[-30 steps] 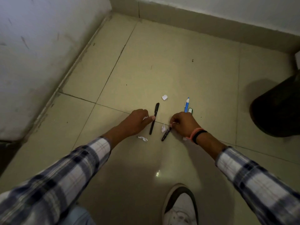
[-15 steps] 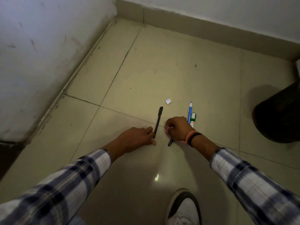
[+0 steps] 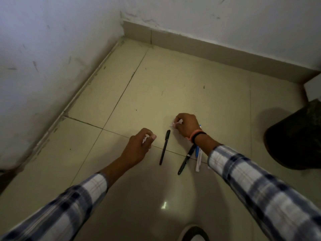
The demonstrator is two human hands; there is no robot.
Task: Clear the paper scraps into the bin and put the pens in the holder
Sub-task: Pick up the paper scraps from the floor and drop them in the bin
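My left hand (image 3: 139, 145) is closed around white paper scraps (image 3: 145, 137), hovering just left of a slim black pen (image 3: 165, 147) lying on the tiled floor. My right hand (image 3: 186, 125) pinches more white paper scraps (image 3: 177, 122) beyond that pen's tip. A second black pen (image 3: 185, 160) lies under my right wrist. Beside it lie a white pen (image 3: 198, 160) and a blue pen (image 3: 197, 152), both partly hidden by my forearm. The dark bin (image 3: 295, 140) stands at the right edge. No pen holder is in view.
White walls with a skirting board meet in a corner (image 3: 137, 34) at the far left. My shoe (image 3: 192, 234) shows at the bottom edge. Bare floor tiles (image 3: 173, 80) stretch between my hands and the walls.
Both hands picked up the paper scraps from the floor. The right hand moved forward to the far scrap and took it. The left hand rose and shifted slightly left. The camera view tilted up.
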